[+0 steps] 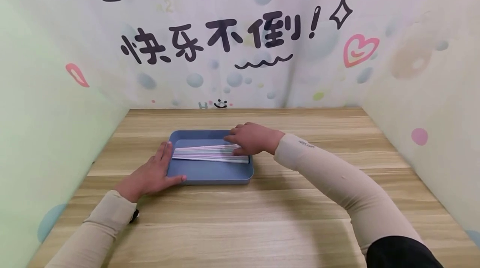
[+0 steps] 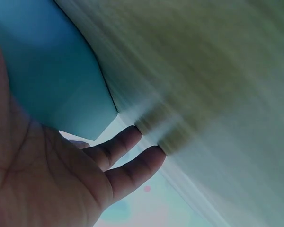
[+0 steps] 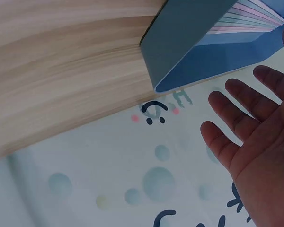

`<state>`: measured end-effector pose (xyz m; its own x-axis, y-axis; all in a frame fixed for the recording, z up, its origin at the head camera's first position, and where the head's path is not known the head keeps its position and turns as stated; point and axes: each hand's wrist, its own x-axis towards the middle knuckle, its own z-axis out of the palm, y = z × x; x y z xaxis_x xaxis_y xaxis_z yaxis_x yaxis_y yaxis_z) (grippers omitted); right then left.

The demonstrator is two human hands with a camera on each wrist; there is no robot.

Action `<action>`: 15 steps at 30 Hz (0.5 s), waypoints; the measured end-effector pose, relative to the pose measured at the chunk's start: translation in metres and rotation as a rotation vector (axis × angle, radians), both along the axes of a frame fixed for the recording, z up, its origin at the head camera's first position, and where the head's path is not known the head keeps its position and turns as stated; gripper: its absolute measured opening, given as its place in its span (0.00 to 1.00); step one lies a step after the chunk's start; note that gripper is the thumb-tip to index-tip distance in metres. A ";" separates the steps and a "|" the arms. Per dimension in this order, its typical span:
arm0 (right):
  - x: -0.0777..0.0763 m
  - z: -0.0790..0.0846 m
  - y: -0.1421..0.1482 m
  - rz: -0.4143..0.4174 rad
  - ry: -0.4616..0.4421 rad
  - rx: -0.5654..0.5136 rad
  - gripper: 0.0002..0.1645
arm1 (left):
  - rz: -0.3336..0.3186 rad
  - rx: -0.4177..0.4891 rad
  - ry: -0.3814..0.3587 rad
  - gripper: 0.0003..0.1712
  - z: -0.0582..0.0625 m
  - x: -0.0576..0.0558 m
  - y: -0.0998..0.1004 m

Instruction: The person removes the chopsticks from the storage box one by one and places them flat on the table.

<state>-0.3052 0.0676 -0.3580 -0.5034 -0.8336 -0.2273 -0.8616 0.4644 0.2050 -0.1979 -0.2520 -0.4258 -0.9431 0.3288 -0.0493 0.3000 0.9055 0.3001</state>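
Observation:
A blue rectangular tray [image 1: 210, 171] lies on the wooden table. Inside it, a bundle of slim pastel strips [image 1: 206, 154] runs from side to side, narrower at the left end and spread at the right. Whether they are paper or straws I cannot tell. My left hand [image 1: 150, 176] rests against the tray's left side, thumb over the front left corner and fingers stretched along the wall. Above the tray's right end hovers my right hand [image 1: 252, 139], which hides part of the strips and rim. In the right wrist view its fingers [image 3: 234, 116] are spread and hold nothing.
The wooden table [image 1: 232, 226] extends around the tray. A white cloth backdrop [image 1: 240, 59] with dark lettering, bubbles and a heart hangs behind it. Pale walls [image 1: 423, 101] close in the left and right sides.

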 end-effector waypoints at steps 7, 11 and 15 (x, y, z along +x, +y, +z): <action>-0.007 -0.002 -0.015 -0.051 -0.092 -0.053 0.34 | 0.006 0.042 -0.013 0.71 0.003 0.001 -0.006; -0.009 0.001 -0.024 -0.126 -0.167 -0.077 0.35 | 0.007 0.052 -0.005 0.71 0.001 0.000 -0.012; -0.012 0.003 -0.030 -0.174 -0.258 -0.079 0.36 | 0.008 0.044 -0.002 0.71 -0.001 -0.002 -0.012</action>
